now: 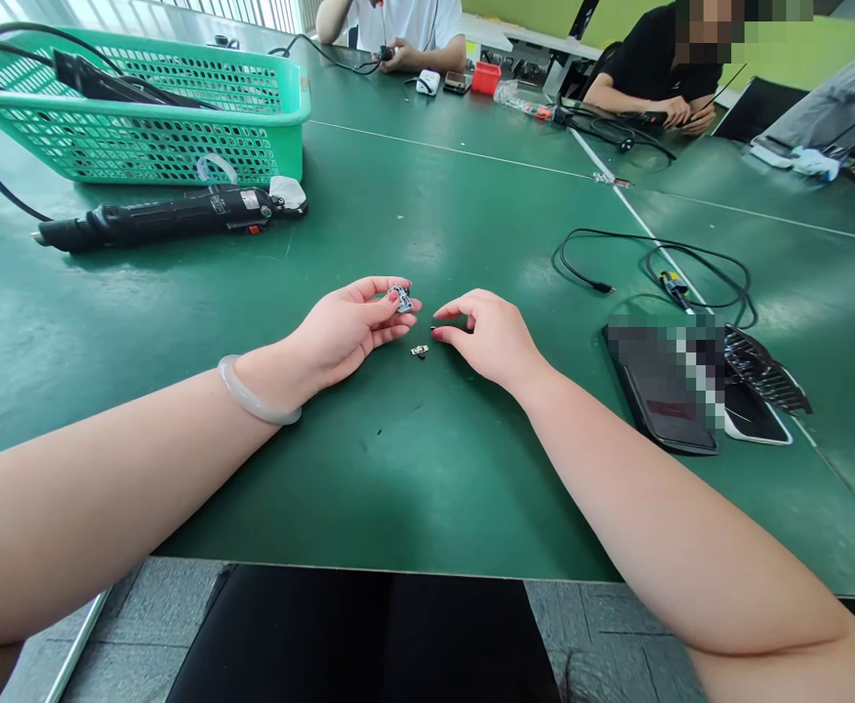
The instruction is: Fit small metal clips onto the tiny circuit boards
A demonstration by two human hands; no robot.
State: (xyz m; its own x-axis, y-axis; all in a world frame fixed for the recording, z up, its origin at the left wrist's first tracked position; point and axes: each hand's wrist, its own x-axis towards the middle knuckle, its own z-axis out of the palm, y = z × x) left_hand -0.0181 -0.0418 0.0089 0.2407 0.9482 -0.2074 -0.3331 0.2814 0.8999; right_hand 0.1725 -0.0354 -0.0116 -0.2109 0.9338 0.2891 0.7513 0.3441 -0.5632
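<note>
The green table (486,527) is the largest thing here, and it brings the first danger: its top looks smooth and its near edge shows no raised border, so a small piece, if knocked, could slide off and be lost on the grey floor (179,605). Both arms reach forward from the two lower corners, bent inward, and the hands come near each other without touching. The left hand (346,327) has its palm turned inward and partly up, gripping a part between thumb and fingers. The right hand (499,337) is palm downward, its thumb and index finger curved almost into a pinch — I cannot tell whether something dark is held there. The bracelet (259,398) around the left wrist could brush a loose piece, if this wrist swings low. The small grey part (403,301) in the left hand is held only near the fingertips; too much pressure might make it spring out. Between the hands, slightly nearer to the person, a metal piece (420,351) lies on the table — a careless finger could push it away. Smallest are the dark specks (379,432), which could be mistaken for parts.
</note>
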